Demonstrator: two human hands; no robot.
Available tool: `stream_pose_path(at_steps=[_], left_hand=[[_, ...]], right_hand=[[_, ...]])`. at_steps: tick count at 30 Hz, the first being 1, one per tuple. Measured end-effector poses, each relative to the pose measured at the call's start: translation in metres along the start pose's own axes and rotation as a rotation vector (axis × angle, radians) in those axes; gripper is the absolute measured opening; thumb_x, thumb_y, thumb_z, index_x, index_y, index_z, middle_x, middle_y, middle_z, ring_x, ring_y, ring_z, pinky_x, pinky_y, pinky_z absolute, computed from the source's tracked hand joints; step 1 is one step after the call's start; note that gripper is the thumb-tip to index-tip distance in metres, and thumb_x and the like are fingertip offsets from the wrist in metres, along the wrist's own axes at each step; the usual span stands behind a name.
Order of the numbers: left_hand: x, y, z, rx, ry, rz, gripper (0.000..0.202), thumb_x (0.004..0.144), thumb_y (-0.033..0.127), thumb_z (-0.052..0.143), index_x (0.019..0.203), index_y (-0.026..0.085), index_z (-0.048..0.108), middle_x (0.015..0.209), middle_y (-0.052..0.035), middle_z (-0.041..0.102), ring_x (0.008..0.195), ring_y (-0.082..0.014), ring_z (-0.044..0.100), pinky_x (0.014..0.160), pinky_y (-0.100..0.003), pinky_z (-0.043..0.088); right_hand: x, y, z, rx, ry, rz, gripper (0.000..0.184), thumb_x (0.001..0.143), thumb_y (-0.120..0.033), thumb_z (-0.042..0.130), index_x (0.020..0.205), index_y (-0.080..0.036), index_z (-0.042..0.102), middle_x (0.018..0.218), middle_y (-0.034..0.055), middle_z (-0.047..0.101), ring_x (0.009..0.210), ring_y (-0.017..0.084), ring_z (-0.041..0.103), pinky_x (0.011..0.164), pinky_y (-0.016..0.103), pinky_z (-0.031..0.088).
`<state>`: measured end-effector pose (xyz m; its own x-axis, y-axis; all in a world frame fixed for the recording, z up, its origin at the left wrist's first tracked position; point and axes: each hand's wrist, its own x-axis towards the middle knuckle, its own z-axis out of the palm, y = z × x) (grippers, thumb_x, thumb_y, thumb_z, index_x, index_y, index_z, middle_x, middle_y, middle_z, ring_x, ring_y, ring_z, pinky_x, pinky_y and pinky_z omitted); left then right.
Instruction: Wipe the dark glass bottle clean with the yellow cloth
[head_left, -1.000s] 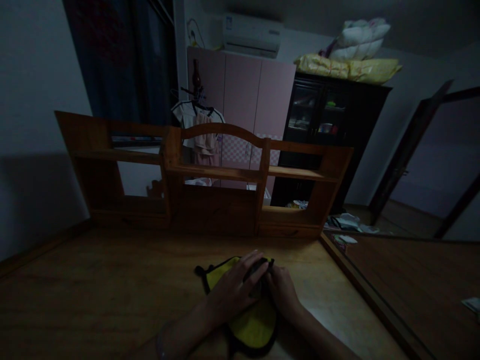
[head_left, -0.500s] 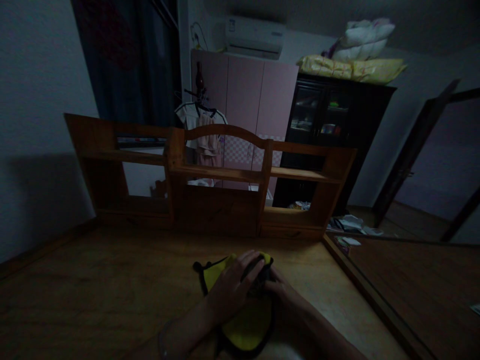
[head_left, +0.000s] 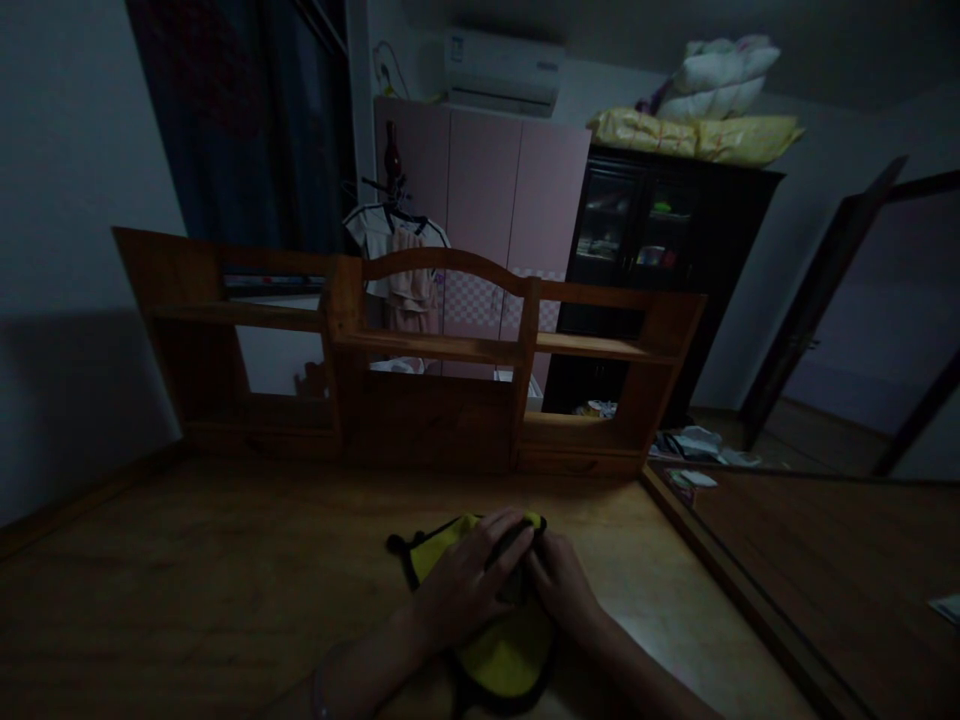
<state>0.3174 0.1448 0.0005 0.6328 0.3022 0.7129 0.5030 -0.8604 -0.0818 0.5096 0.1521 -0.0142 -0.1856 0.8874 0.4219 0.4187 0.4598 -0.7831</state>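
Observation:
On the wooden surface in front of me lies a yellow, soft-looking item with black edging (head_left: 504, 658), a small black knob at its left corner. Dim light hides its exact kind. My left hand (head_left: 469, 575) curves over its upper part, fingers bent round a dark bulge (head_left: 511, 585) in the middle. Against the right side of that bulge, my right hand (head_left: 564, 580) pinches the upper right edge, its fingertips close to those of the left. What lies beneath the fingers is hidden.
A wooden shelf unit (head_left: 427, 345) stands along the far edge of the wooden surface (head_left: 187, 590). A raised wooden rail (head_left: 720, 570) runs down the right side. Beyond stand a pink wardrobe (head_left: 484, 190) and a dark cabinet (head_left: 675, 230).
My right hand has turned and drawn its fingers in at the upper right edge. My left hand stays over the item. The view has shifted slightly.

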Motion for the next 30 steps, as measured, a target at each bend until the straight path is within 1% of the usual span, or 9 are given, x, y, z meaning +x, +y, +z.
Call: stream_pose_path(at_steps=[3, 5, 11, 14, 18, 21, 26, 28, 30], left_hand=[[0.0, 0.002, -0.001, -0.023, -0.01, -0.018, 0.076, 0.09, 0.043, 0.059, 0.15, 0.016, 0.02, 0.143, -0.0205, 0.042, 0.137, -0.0326, 0.037, 0.106, -0.049, 0.044], [0.001, 0.001, -0.002, -0.044, -0.006, -0.027, 0.081, 0.089, 0.045, 0.061, 0.151, 0.016, 0.017, 0.141, -0.0205, 0.044, 0.135, -0.0319, 0.041, 0.105, -0.047, 0.046], [0.003, 0.0, -0.004, -0.015, 0.03, -0.088, 0.085, 0.087, 0.051, 0.06, 0.15, 0.013, 0.017, 0.138, -0.0214, 0.047, 0.133, -0.0307, 0.044, 0.106, -0.044, 0.045], [0.002, -0.001, -0.004, 0.008, 0.04, -0.143, 0.083, 0.09, 0.051, 0.056, 0.151, 0.014, 0.015, 0.139, -0.0209, 0.047, 0.133, -0.0304, 0.044, 0.105, -0.044, 0.045], [0.002, -0.002, -0.004, 0.02, 0.028, -0.186, 0.079, 0.091, 0.047, 0.055, 0.151, 0.014, 0.015, 0.141, -0.0205, 0.046, 0.133, -0.0298, 0.045, 0.104, -0.044, 0.047], [0.001, -0.003, -0.004, 0.016, 0.01, -0.166, 0.08, 0.09, 0.046, 0.058, 0.15, 0.013, 0.019, 0.14, -0.0204, 0.046, 0.133, -0.0295, 0.045, 0.104, -0.043, 0.046], [0.003, -0.003, -0.004, 0.033, -0.001, -0.082, 0.077, 0.089, 0.047, 0.059, 0.149, 0.014, 0.024, 0.139, -0.0197, 0.048, 0.132, -0.0308, 0.045, 0.105, -0.046, 0.046], [0.003, -0.002, -0.003, 0.028, -0.013, -0.071, 0.078, 0.088, 0.049, 0.059, 0.149, 0.015, 0.024, 0.139, -0.0201, 0.048, 0.133, -0.0315, 0.044, 0.106, -0.047, 0.045], [0.002, -0.001, -0.002, 0.005, -0.026, -0.087, 0.083, 0.086, 0.052, 0.062, 0.15, 0.016, 0.023, 0.139, -0.0203, 0.048, 0.132, -0.032, 0.045, 0.105, -0.047, 0.045]], right_hand=[[0.002, -0.003, -0.007, -0.08, -0.026, -0.015, 0.018, 0.083, -0.017, 0.049, 0.076, -0.018, 0.066, 0.069, 0.0047, 0.069, 0.061, 0.018, 0.059, 0.056, 0.026, 0.042], [0.003, -0.005, -0.01, -0.096, -0.023, -0.008, 0.019, 0.082, -0.016, 0.049, 0.07, -0.019, 0.064, 0.063, 0.003, 0.067, 0.055, 0.016, 0.057, 0.052, 0.025, 0.037], [0.003, -0.007, -0.005, -0.089, -0.001, 0.017, 0.016, 0.083, -0.023, 0.053, 0.071, -0.017, 0.063, 0.069, 0.0047, 0.066, 0.063, 0.019, 0.058, 0.058, 0.027, 0.039], [0.003, -0.011, -0.002, 0.118, -0.007, 0.143, 0.01, 0.078, -0.023, 0.06, 0.083, -0.017, 0.065, 0.081, 0.0048, 0.068, 0.076, 0.022, 0.062, 0.067, 0.029, 0.046], [0.002, -0.017, 0.001, 0.561, -0.121, 0.317, 0.038, 0.071, -0.016, 0.059, 0.11, -0.018, 0.062, 0.098, 0.0036, 0.068, 0.094, 0.024, 0.062, 0.081, 0.033, 0.049], [0.0, -0.013, 0.005, 0.688, -0.162, 0.342, 0.043, 0.071, -0.014, 0.057, 0.114, -0.019, 0.06, 0.1, 0.0037, 0.068, 0.097, 0.024, 0.063, 0.086, 0.036, 0.049], [-0.001, -0.004, 0.009, 0.403, -0.032, 0.195, 0.034, 0.078, -0.019, 0.057, 0.111, -0.02, 0.064, 0.11, 0.0059, 0.067, 0.104, 0.025, 0.06, 0.094, 0.038, 0.045], [-0.001, -0.005, 0.006, 0.246, 0.035, 0.127, 0.027, 0.079, -0.019, 0.055, 0.103, -0.019, 0.067, 0.101, 0.0059, 0.069, 0.094, 0.024, 0.062, 0.086, 0.035, 0.048], [0.001, -0.008, 0.001, 0.099, 0.06, 0.095, 0.016, 0.077, -0.018, 0.055, 0.085, -0.017, 0.069, 0.083, 0.0049, 0.07, 0.077, 0.022, 0.062, 0.069, 0.03, 0.048]])
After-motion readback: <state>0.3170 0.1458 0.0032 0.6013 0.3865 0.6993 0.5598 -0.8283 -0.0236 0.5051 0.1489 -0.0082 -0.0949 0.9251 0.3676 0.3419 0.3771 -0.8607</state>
